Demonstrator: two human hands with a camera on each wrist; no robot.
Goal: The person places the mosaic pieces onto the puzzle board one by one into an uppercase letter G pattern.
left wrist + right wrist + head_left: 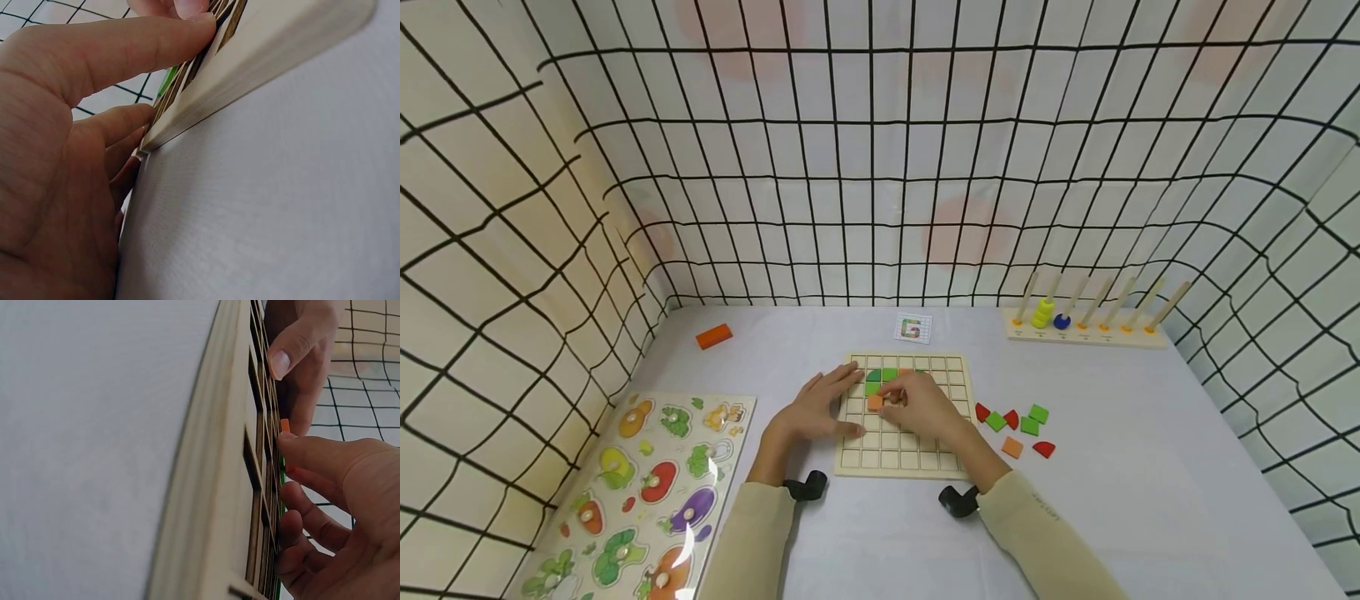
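Note:
A wooden grid board (880,461) lies flat on the white table. My left hand (812,408) rests at its left edge with thumb and fingers spread apart, the thumb touching the board in the left wrist view. Over the grid, my right hand (923,407) pinches an orange square tile (876,403) between thumb and index finger; the tile's edge (285,425) shows in the right wrist view. Just above it sit green square tiles (890,374), a dark green rounded tile (874,376) and another orange tile (906,372). The right hand hides part of the grid.
Right of the board lie loose green squares (1029,426), red rounded pieces (1043,449) and an orange square (1012,447). A pattern card (913,328) lies behind the board. A peg stand (1086,332), an orange block (713,336) and a vegetable puzzle (643,433) stand farther out.

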